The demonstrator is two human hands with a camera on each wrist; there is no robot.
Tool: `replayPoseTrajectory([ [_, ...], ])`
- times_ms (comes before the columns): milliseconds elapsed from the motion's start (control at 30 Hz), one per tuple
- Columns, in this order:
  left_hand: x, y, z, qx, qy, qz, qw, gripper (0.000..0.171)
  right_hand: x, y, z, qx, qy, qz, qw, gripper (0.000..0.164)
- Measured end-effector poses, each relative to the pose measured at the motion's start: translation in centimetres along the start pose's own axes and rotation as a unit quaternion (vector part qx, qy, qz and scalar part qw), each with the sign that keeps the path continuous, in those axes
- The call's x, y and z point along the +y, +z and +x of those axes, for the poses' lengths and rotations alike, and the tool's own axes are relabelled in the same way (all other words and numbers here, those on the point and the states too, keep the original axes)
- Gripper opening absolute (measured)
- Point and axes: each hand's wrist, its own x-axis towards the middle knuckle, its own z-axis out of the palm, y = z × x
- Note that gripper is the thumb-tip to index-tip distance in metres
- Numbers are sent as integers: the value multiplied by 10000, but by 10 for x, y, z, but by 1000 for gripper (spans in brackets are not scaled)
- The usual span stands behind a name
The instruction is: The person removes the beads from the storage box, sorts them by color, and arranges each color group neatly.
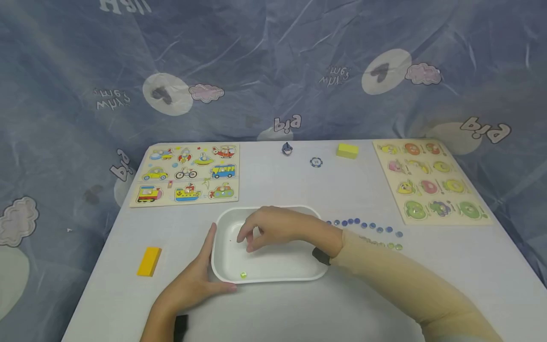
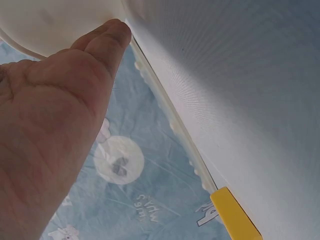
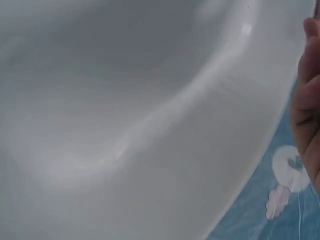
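Note:
A white tray (image 1: 273,273) lies on the table, a small yellow-green gem or bead (image 1: 243,275) near its front left corner. My left hand (image 1: 194,280) rests against that corner, fingers straight along the left side and thumb along the front rim. In the left wrist view the left hand (image 2: 55,110) touches the tray's wall (image 2: 55,25). Over the tray's interior hovers my right hand (image 1: 271,227), fingers bent loosely downward, thumb and index finger apart, nothing seen between them. Only an edge of the right hand (image 3: 309,100) shows in the right wrist view.
Right of the tray run a row of blue gems (image 1: 372,225) and a row of green ones (image 1: 391,245), partly behind the right arm. Around stand a vehicle puzzle board (image 1: 171,183), a fruit puzzle board (image 1: 416,173), yellow blocks (image 1: 149,261), a chip (image 1: 316,162) and a small figurine (image 1: 287,149).

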Motion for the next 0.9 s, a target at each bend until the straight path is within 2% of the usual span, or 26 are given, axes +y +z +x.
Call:
replayPoseTrajectory([
  [167, -1, 0, -1, 61, 184, 58, 9998, 134, 7, 18, 16, -507, -59, 327, 9982, 26],
  [267, -2, 1, -1, 122, 290, 65, 9995, 134, 7, 26, 23, -783, -157, 283, 9964, 27],
  [467, -5, 3, -2, 170, 377, 68, 9991, 134, 5, 42, 30, -1285, -347, -255, 9908, 27],
  [567, -4, 3, -2, 178, 365, 50, 9992, 134, 5, 48, 32, -1381, -408, -522, 9882, 24],
  [733, -4, 3, -1, 186, 368, 46, 9991, 134, 4, 52, 32, -1416, -428, -622, 9870, 17],
  [900, -4, 2, -1, 185, 433, 115, 9988, 134, 4, 43, 31, -1185, -470, -637, 9898, 12],
])
